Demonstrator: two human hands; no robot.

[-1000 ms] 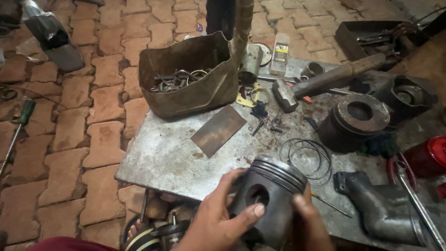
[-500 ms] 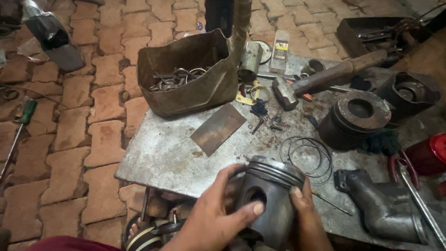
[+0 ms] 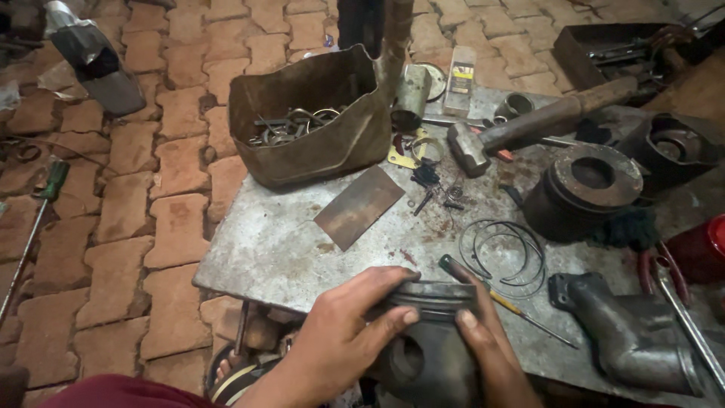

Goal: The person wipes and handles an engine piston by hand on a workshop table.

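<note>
We see bare desk left of the flat metal plate, open to a hand. Rightward, the piston rings, screwdriver, hammer and dark cylinder crowd the way; the sagging box blocks behind.

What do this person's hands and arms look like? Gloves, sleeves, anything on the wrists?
Both hands are bare: no gloves, rings or a watch show on the left hand or the right hand. The fingers look smudged with dark grime and the nails are short. The forearms that show are uncovered, with no sleeves in sight. At the bottom edge lies some dark red cloth, probably the person's clothing.
</note>
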